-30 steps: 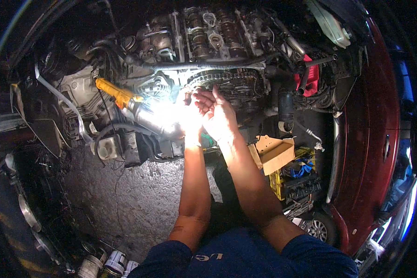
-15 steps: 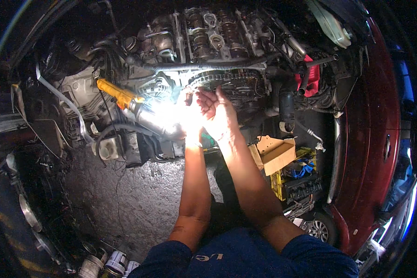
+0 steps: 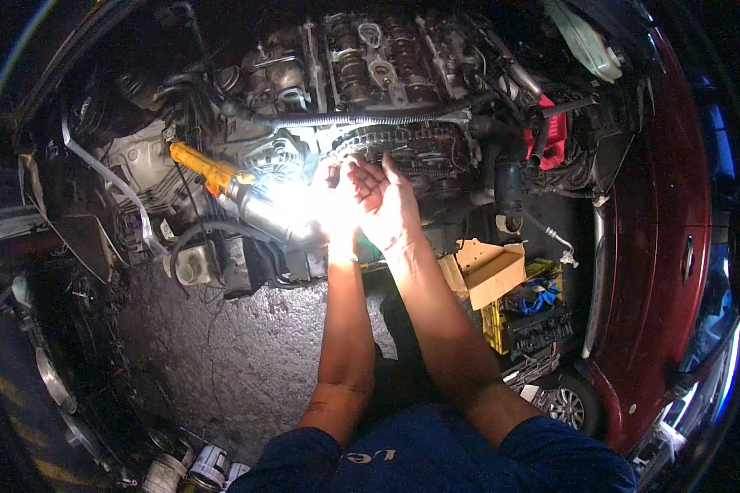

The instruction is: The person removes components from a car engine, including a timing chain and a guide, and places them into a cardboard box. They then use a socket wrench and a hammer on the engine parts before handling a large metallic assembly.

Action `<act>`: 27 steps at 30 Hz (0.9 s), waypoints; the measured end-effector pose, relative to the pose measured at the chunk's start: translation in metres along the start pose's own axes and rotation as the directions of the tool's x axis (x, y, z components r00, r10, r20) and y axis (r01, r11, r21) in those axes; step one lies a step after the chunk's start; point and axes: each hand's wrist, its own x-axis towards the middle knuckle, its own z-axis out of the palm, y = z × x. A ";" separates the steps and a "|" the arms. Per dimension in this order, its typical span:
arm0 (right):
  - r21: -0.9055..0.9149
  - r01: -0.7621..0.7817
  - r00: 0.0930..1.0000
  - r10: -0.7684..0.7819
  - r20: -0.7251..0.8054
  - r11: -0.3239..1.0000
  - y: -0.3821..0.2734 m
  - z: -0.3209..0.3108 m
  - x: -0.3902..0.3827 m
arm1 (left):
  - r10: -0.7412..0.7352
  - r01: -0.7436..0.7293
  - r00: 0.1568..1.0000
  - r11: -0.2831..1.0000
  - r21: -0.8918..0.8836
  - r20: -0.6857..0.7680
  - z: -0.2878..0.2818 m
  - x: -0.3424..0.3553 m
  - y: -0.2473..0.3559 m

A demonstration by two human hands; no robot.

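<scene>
Both my hands are held together in front of the opened engine (image 3: 378,70), just below its timing chain (image 3: 399,135). My right hand (image 3: 389,205) is turned palm up, its fingers loosely curled and the thumb standing apart; nothing shows clearly in the palm. Beside it, my left hand (image 3: 335,205) is washed out by glare, so its fingers and anything between them cannot be made out. A yellow work lamp (image 3: 210,168) lies to the left, its bright light falling on both hands.
A ribbed hose (image 3: 370,120) crosses the engine beyond my hands. At the right are an open cardboard box (image 3: 493,275), a yellow crate (image 3: 492,329) with tools and a dark red car panel (image 3: 649,230). A red part (image 3: 553,135) sits beside the engine; tins (image 3: 210,467) stand lower left.
Both hands stay in nearly the same place and pose. The right hand's fingers have shifted very slightly, and the whole view has moved a little.
</scene>
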 end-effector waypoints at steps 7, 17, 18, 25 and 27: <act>-0.346 0.257 0.935 -0.323 -0.148 0.903 0.014 0.003 -0.001 | 0.201 -0.082 0.973 0.765 0.638 -0.116 0.007 0.002 0.000; -0.265 0.187 0.951 -0.242 -0.193 0.946 0.015 0.021 -0.007 | 0.204 -0.119 0.977 0.763 0.636 -0.062 -0.021 0.003 -0.005; -0.127 0.133 0.979 -0.150 -0.139 0.983 0.007 0.015 -0.005 | 0.189 -0.117 0.980 0.798 0.591 -0.062 -0.014 0.003 -0.009; -0.393 0.256 0.928 -0.338 -0.157 0.883 0.017 0.016 -0.008 | 0.112 -0.010 0.965 0.918 0.396 -0.236 -0.006 0.002 -0.002; -0.214 0.176 0.969 -0.207 -0.133 0.961 0.000 -0.002 -0.003 | 0.258 -0.090 0.959 0.669 0.738 -0.117 0.015 -0.005 -0.007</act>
